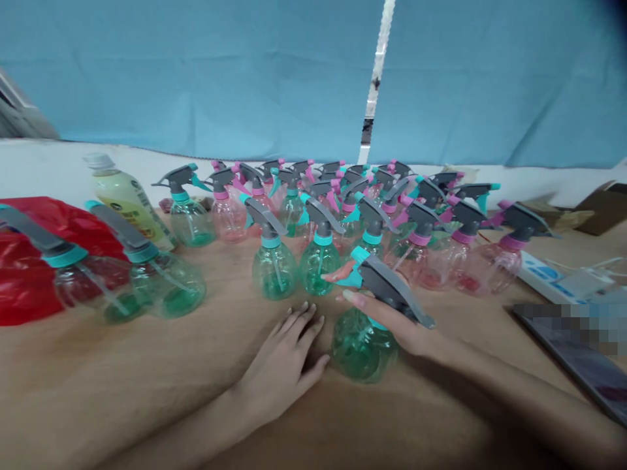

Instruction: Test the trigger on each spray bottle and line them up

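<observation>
My right hand (386,320) is wrapped about the neck of a clear green spray bottle (360,352), just under its grey and turquoise trigger head. The bottle is slightly tilted, and its base is at or close to the table. Flat on the wood lies my left hand (289,356), fingers stretched out and nothing in it, left of that bottle. Just beyond my hands stand two green spray bottles, a left one (274,271) and a right one (321,264).
Behind them are several more green and pink spray bottles (458,258). Two green bottles (169,287) stand at left, near a red plastic bag (29,274) and a labelled drink bottle (127,202). A power strip (543,277) and a dark flat device (573,359) lie at right.
</observation>
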Tool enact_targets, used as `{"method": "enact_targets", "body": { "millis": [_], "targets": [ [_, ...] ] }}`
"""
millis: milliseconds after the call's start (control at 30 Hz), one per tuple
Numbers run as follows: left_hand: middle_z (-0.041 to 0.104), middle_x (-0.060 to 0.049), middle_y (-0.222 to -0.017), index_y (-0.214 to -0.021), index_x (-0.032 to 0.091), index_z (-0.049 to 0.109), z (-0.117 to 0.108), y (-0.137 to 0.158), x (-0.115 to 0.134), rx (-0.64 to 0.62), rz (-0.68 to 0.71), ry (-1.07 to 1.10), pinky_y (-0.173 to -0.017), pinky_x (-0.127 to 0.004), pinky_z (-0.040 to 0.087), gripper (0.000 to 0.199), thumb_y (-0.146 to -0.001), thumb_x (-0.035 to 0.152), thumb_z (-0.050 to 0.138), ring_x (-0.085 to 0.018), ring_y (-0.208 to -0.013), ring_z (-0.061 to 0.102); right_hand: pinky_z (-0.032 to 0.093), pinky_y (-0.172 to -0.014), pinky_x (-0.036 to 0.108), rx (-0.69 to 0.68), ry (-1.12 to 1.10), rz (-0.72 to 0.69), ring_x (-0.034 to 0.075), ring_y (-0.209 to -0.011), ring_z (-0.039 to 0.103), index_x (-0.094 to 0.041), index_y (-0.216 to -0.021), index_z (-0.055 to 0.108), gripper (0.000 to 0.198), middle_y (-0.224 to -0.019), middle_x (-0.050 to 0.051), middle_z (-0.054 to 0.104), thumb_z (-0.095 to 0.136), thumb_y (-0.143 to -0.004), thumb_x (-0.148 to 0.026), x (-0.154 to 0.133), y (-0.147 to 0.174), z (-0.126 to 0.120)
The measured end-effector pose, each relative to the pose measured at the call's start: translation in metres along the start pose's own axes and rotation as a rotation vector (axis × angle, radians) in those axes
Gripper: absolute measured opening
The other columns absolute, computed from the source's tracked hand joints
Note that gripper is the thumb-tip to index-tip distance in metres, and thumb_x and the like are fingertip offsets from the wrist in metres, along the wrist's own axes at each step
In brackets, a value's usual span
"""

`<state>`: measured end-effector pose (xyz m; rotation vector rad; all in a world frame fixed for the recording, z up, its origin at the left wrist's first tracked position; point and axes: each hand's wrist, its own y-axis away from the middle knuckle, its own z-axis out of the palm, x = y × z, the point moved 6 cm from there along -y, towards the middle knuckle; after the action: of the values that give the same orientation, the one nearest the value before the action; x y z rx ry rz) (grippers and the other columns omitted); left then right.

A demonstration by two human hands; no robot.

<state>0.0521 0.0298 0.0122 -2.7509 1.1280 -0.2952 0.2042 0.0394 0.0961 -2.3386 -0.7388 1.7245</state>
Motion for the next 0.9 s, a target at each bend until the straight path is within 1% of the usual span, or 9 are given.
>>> {"method": "enact_targets", "body": {
  "millis": [67, 167, 300, 433, 600, 800, 900],
  "targets": [
    [0.042, -0.015, -0.143, -0.135, 0.011, 0.044, 0.0000, 0.0003, -0.0013, 0.016, -0.018, -0.007, -0.107, -0.049, 0.032, 0.050, -0.093, 0.038, 0.049, -0.030, -0.132, 0.037, 0.048, -0.059, 0.033, -0.004, -0.010, 0.007, 0.016, -0.054, 0.052, -0.028, -0.112, 0.060, 0.026, -0.060, -0.003, 0.052, 0.054, -0.089, -0.037, 0.0019, 0.0004, 0.0009],
    [0.042, -0.016, -0.143, -0.136, 0.010, 0.042, 0.0006, -0.0001, -0.0020, 0.005, -0.023, -0.018, -0.108, -0.047, 0.030, 0.052, -0.093, 0.038, 0.049, -0.029, -0.133, 0.036, 0.048, -0.060, 0.032, -0.015, -0.008, 0.017, 0.015, -0.054, 0.050, -0.028, -0.113, 0.059, 0.027, -0.061, -0.003, 0.051, 0.053, -0.089, -0.036, 0.0024, 0.0006, 0.0012],
    [0.043, -0.016, -0.142, -0.135, 0.010, 0.043, 0.0002, -0.0007, -0.0023, -0.002, -0.022, -0.032, -0.108, -0.047, 0.029, 0.051, -0.093, 0.039, 0.047, -0.028, -0.133, 0.036, 0.046, -0.059, 0.030, -0.005, 0.000, 0.005, 0.014, -0.053, 0.048, -0.028, -0.111, 0.060, 0.025, -0.060, -0.004, 0.049, 0.055, -0.088, -0.037, 0.0001, 0.0005, -0.0007],
    [0.043, -0.014, -0.142, -0.135, 0.013, 0.043, -0.0004, -0.0005, -0.0027, 0.008, -0.019, -0.025, -0.108, -0.046, 0.031, 0.050, -0.093, 0.039, 0.047, -0.028, -0.133, 0.036, 0.046, -0.058, 0.029, -0.018, -0.003, 0.010, 0.013, -0.055, 0.048, -0.027, -0.107, 0.060, 0.023, -0.068, -0.002, 0.053, 0.053, -0.088, -0.039, 0.0004, 0.0005, -0.0010],
    [0.042, -0.016, -0.142, -0.135, 0.010, 0.043, -0.0005, -0.0009, -0.0024, -0.006, -0.020, -0.034, -0.108, -0.046, 0.030, 0.052, -0.093, 0.039, 0.048, -0.029, -0.132, 0.037, 0.049, -0.064, 0.030, -0.024, -0.015, 0.027, 0.014, -0.057, 0.051, -0.026, -0.106, 0.060, 0.024, -0.067, -0.001, 0.054, 0.054, -0.088, -0.039, 0.0032, 0.0003, -0.0002],
    [0.044, -0.013, -0.142, -0.135, 0.014, 0.043, -0.0017, -0.0013, -0.0023, 0.025, -0.012, -0.033, -0.107, -0.045, 0.031, 0.049, -0.093, 0.040, 0.047, -0.027, -0.132, 0.037, 0.050, -0.072, 0.032, -0.018, -0.068, 0.033, 0.014, -0.062, 0.052, -0.026, -0.106, 0.059, 0.024, -0.085, 0.001, 0.059, 0.054, -0.087, -0.041, 0.0077, 0.0002, 0.0010],
    [0.043, -0.013, -0.142, -0.135, 0.014, 0.043, -0.0009, -0.0008, -0.0028, 0.028, -0.010, -0.031, -0.106, -0.046, 0.032, 0.049, -0.093, 0.040, 0.046, -0.027, -0.132, 0.038, 0.050, -0.073, 0.032, -0.035, -0.049, 0.037, 0.014, -0.062, 0.051, -0.025, -0.106, 0.058, 0.025, -0.079, 0.000, 0.056, 0.054, -0.088, -0.041, 0.0078, 0.0006, 0.0011]
  ]
}}
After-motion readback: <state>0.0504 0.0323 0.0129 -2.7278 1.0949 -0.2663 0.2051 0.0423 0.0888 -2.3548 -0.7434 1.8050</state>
